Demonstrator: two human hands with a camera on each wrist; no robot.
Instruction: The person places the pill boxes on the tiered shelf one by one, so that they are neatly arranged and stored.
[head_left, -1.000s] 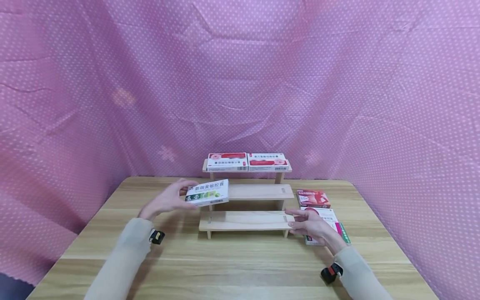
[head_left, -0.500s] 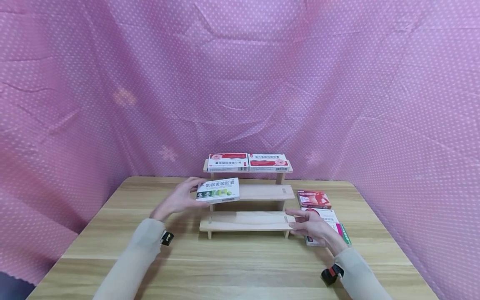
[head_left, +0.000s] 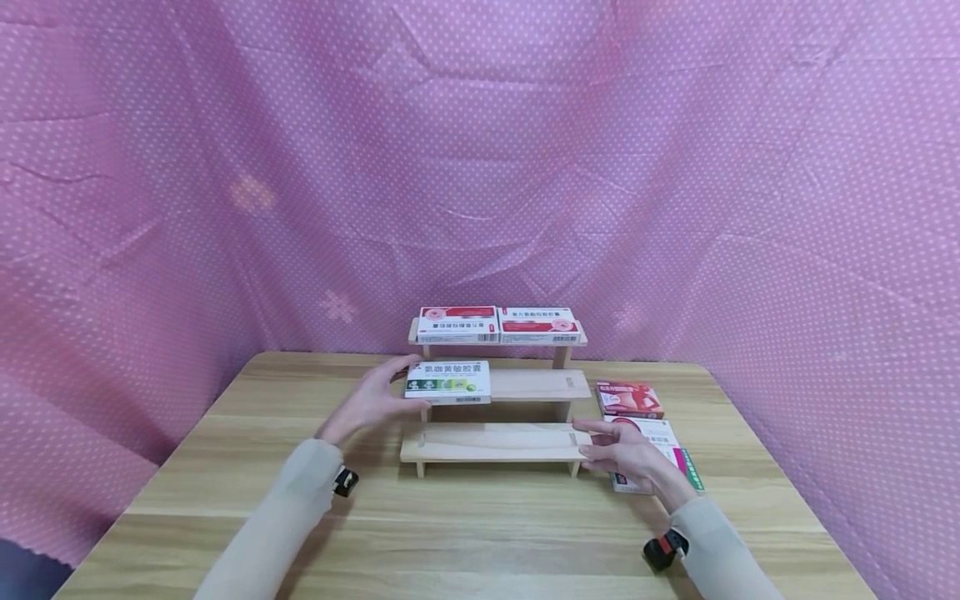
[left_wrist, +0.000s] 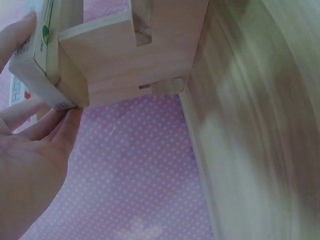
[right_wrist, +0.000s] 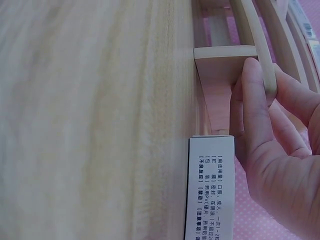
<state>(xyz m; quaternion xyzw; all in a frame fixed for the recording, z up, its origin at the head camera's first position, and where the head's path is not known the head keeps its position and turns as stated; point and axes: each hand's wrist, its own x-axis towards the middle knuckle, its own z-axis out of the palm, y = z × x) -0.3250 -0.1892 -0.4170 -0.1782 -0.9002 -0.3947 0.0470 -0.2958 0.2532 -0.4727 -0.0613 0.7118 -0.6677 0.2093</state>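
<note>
In the head view, my left hand pinches the left end of a white and green medicine box, thumb at the front and fingers behind. The box lies level over the left part of the middle step of a three-step wooden display rack. In the left wrist view, the medicine box sits right at the step's end, between thumb and fingertips. My right hand grips the right end of the lowest step. The right wrist view shows that hand's fingers around the board's end, beside its upright leg.
Two red and white medicine boxes lie side by side on the top step. Right of the rack are a red box and white boxes, partly hidden by my right hand. A pink dotted cloth hangs behind the wooden table.
My left hand has carried the white and green box rightward onto the left part of the middle step, and the box has turned from tilted to level. My right hand has stayed put.
</note>
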